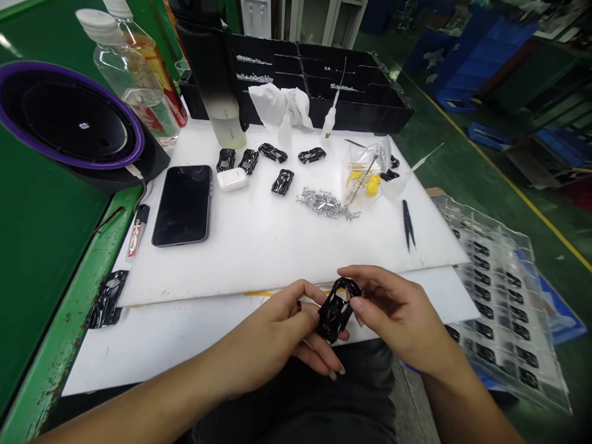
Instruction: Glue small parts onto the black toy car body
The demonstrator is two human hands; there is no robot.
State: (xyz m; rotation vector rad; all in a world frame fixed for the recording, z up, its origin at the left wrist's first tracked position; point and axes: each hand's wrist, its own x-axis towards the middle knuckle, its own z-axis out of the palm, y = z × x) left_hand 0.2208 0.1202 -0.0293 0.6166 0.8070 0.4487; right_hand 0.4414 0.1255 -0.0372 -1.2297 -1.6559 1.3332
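A glossy black toy car body point(333, 316) is held in front of the table's near edge, tilted, with open window gaps. My left hand point(296, 327) grips its left side between thumb and fingers. Thumb and forefinger of my right hand point(393, 308) close on its upper right end. Beyond the hands, several similar black car bodies point(282, 182) rest on the white foam board point(240, 246). A heap of small shiny clear or silvery parts point(326, 203) lies near them. Black tweezers point(407, 225) lie to the right.
A phone point(182, 205), white earbud case point(232, 179), bottle point(217, 92) and fan point(69, 117) stand or lie at left. Needle-tipped bottles point(328, 120), tissue point(282, 105) and a black divided tray point(319, 80) are behind. Clear trays of black parts point(504, 296) sit lower right.
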